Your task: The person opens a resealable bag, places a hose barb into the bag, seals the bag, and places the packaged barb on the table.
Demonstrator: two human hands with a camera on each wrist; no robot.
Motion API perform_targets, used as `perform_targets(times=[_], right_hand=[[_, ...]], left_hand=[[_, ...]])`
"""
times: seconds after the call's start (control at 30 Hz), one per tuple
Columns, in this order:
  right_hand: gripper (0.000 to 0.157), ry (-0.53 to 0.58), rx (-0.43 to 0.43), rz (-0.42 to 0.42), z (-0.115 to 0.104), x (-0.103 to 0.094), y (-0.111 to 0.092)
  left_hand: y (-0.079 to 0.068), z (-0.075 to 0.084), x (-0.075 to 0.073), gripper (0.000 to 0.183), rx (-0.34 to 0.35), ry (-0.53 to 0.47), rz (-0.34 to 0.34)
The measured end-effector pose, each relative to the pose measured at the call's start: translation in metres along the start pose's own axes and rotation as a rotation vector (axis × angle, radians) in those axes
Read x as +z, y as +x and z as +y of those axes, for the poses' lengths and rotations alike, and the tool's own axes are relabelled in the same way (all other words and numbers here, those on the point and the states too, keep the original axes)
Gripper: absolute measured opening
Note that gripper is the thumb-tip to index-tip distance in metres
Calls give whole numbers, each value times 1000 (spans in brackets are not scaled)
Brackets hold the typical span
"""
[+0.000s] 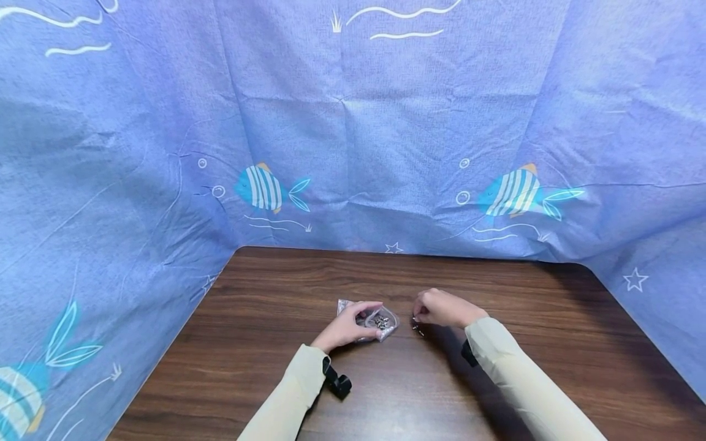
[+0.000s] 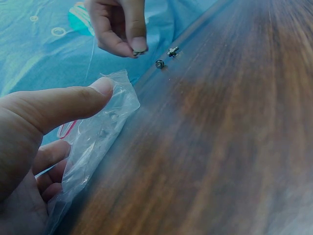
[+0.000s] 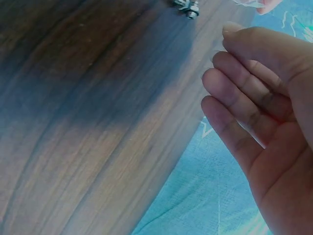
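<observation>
Pinching sm. metal pc., R fingers tips narrow | L fingers curved wide rnd clr bag

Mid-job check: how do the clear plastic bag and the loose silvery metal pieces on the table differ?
Look: the clear plastic bag is see-through and crinkled; the loose silvery metal pieces are opaque. Size: the bag is much larger than any loose piece. State: the left hand holds the bag, while the loose pieces lie unheld on the dark brown wood-grain table. Shared: both show bright glints.
</observation>
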State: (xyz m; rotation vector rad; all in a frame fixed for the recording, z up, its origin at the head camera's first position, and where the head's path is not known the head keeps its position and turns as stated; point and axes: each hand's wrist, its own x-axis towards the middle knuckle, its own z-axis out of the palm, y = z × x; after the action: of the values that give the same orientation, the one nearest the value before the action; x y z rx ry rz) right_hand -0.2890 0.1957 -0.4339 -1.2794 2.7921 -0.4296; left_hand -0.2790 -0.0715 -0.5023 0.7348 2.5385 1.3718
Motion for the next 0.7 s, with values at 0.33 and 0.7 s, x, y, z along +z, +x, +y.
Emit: perform_targets(times=[0.33,0.7], right_hand=[[7,-8,-22,28,-3,-5,10],[5,-18,-40,26,-14,-8,22]], left_hand=[[1,0,0,61,3,1,1],[0,1,-1,61,10,17,0]])
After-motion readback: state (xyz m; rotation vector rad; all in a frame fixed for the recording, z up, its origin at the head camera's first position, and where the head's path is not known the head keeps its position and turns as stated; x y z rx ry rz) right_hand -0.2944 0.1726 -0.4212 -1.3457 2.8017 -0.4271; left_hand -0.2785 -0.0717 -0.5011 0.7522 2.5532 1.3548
